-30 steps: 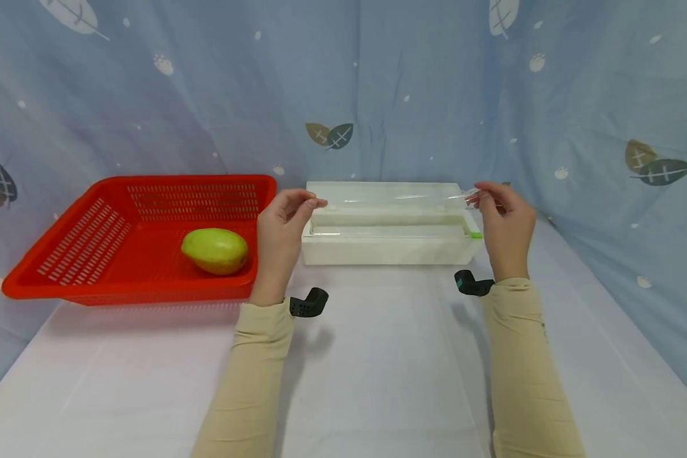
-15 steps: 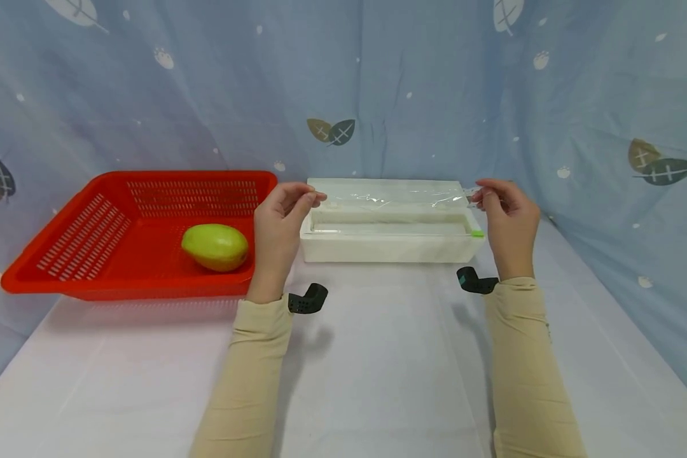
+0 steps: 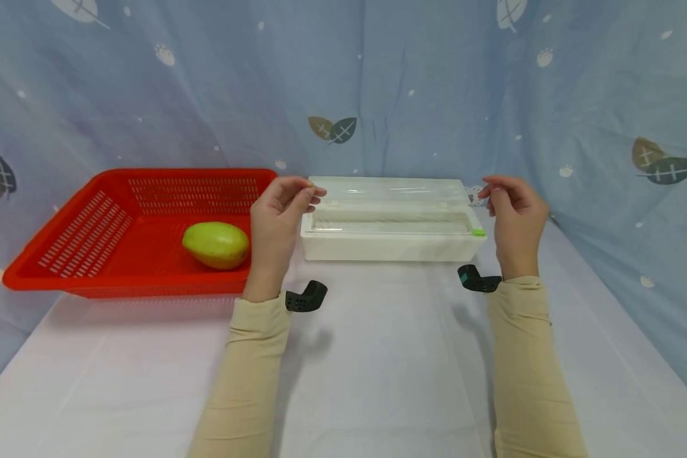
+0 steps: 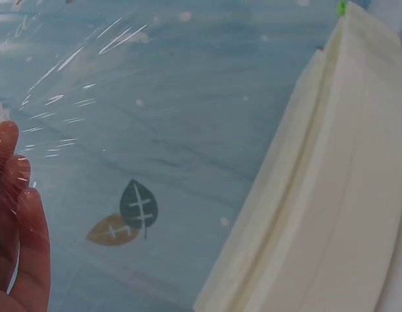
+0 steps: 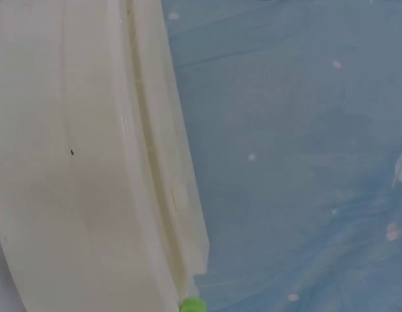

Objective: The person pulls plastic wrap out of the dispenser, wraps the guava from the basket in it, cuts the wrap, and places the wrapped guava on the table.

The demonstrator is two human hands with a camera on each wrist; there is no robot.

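Observation:
A clear sheet of plastic wrap (image 3: 389, 190) stretches between the two hands, above a long white wrap dispenser (image 3: 392, 248). My left hand (image 3: 275, 235) pinches the sheet's left end near the dispenser's left corner. In the left wrist view, shiny creases in the film fan out beside the fingers (image 4: 33, 240). My right hand (image 3: 518, 219) is raised past the dispenser's right end, bent fingertips at the sheet's right edge. The right wrist view shows the dispenser's white side (image 5: 77, 195), and that hand lies almost wholly outside it. The dispenser's lid stands up behind its trough.
A red plastic basket (image 3: 120, 280) stands on the left with one yellow-green oval fruit (image 3: 215, 245) in it. A green tab (image 3: 478, 232) sits at the dispenser's right end. The white cloth table (image 3: 389, 356) meets a blue patterned curtain (image 3: 412, 83) behind.
My right hand has shifted right, away from the dispenser, and its fingers look looser. My left hand has drifted slightly left. The film between them looks smoother than half a second ago.

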